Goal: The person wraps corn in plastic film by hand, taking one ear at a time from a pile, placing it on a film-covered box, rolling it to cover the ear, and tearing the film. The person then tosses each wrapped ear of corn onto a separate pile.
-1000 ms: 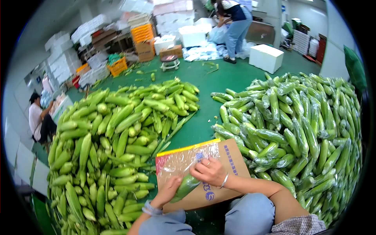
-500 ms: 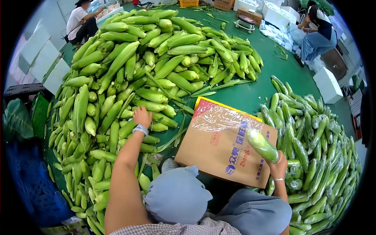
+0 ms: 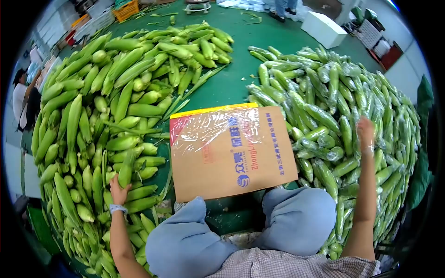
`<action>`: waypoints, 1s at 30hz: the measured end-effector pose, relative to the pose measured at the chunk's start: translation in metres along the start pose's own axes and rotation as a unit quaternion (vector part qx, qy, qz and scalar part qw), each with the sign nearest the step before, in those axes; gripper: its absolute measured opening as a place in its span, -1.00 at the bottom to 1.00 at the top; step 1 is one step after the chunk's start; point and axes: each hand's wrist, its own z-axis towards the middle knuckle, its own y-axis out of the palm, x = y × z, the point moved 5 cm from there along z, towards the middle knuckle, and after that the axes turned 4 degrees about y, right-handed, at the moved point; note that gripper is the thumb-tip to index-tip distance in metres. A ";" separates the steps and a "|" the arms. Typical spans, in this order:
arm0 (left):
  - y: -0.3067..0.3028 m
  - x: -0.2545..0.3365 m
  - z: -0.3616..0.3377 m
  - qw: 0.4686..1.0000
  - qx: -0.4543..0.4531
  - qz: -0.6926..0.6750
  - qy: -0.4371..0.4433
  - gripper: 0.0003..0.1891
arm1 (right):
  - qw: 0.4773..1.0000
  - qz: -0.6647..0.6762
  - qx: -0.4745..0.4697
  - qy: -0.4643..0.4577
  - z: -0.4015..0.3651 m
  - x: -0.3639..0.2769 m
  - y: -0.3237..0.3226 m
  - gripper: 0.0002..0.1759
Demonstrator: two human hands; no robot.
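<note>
My left hand (image 3: 119, 191), with a band on its wrist, is closed around the lower end of a green-husked ear of corn (image 3: 126, 167), which stands nearly upright at the near right side of the unwrapped corn pile (image 3: 116, 109). My right hand (image 3: 365, 130) reaches out over the pile of film-wrapped corn (image 3: 320, 118). Its fingers are small and blurred, so whether they hold or touch an ear does not show. Between both piles, in front of my knees, lies a cardboard box (image 3: 218, 171) with a sheet of clear plastic film (image 3: 208, 132) on top.
A white foam box (image 3: 323, 30) stands on the green floor (image 3: 232, 85) beyond the wrapped corn. At the far left another person (image 3: 25, 99) sits low by the wall. A second person's legs (image 3: 283, 8) show at the top. An orange crate (image 3: 125, 10) stands at the back.
My view has turned right. The wrapped ear in my right hand has gone from above the box as that hand reached over the wrapped pile. My left hand has taken hold of an unwrapped ear.
</note>
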 end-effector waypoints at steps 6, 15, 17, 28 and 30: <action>0.004 0.249 0.048 0.948 0.032 -0.098 0.300 -0.31 | 0.821 -0.370 -0.433 0.036 -0.117 -0.097 0.305 -0.33; 0.109 0.362 0.075 0.926 -0.168 0.001 0.338 -0.24 | 0.726 0.399 -0.414 0.376 -0.051 -0.029 0.276 -0.87; 0.123 0.366 0.077 0.909 -0.189 -0.007 0.371 -0.26 | 0.814 0.376 -0.377 0.233 -0.037 -0.077 0.309 -0.86; 0.078 0.302 0.010 0.929 -0.006 0.181 0.323 -0.67 | 0.826 -0.216 -0.409 -0.321 -0.105 -0.171 0.415 -0.31; 0.099 0.282 0.026 0.911 -0.029 0.200 0.360 -0.73 | 0.830 -0.229 -0.424 -0.281 -0.099 -0.175 0.414 -0.31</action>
